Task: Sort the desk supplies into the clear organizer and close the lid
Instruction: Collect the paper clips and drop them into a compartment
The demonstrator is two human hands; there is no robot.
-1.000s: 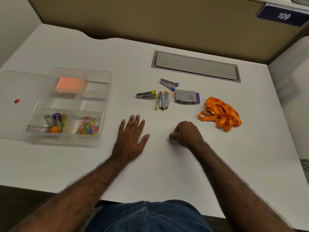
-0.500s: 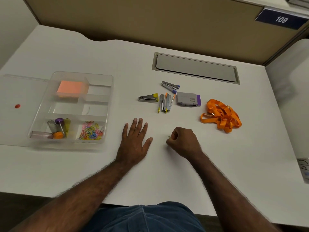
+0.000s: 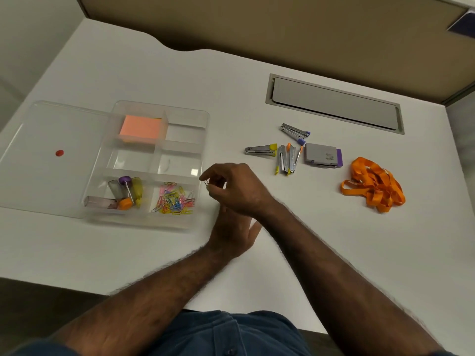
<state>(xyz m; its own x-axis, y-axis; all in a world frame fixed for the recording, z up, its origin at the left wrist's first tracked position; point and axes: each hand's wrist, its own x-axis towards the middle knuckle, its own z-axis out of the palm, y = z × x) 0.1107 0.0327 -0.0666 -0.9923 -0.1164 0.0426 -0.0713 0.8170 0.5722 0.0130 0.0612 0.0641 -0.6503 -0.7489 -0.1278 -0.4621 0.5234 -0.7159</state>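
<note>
Lid (image 3: pixel 46 160), clear and flat with one red dot on it, lies far to the left of the pinch, partly under the clear organizer (image 3: pixel 203 140), which sits open just left of the pinch. In the organizer, one orange sticky-note pad (image 3: pixel 140 128) fills the far-left compartment, a few small capped containers (image 3: pixel 126 192) in purple, yellow and orange crowd the near-left one, and a heap of coloured paper clips (image 3: pixel 173 200), too many and too tangled to count, lies in the near-right one, the compartment closest to the pinch. The right hand (image 3: pixel 236 188) is crossed over the left, its thumb and forefinger closed together on a single silver paper clip (image 3: pixel 206 184) held just beside the organizer's right wall, above the desk (image 3: pixel 282 253). The left hand (image 3: pixel 231 235) lies open and flat on the desk beneath and nearer the body than the pinch, holding nothing. Right of the pinch and farther away lies a cluster of small staplers (image 3: pixel 285 152), about five, though they overlap. Just beyond them rests one grey and purple box (image 3: pixel 322 155), and farthest right one orange lanyard (image 3: pixel 372 185) is bunched in loops.
</note>
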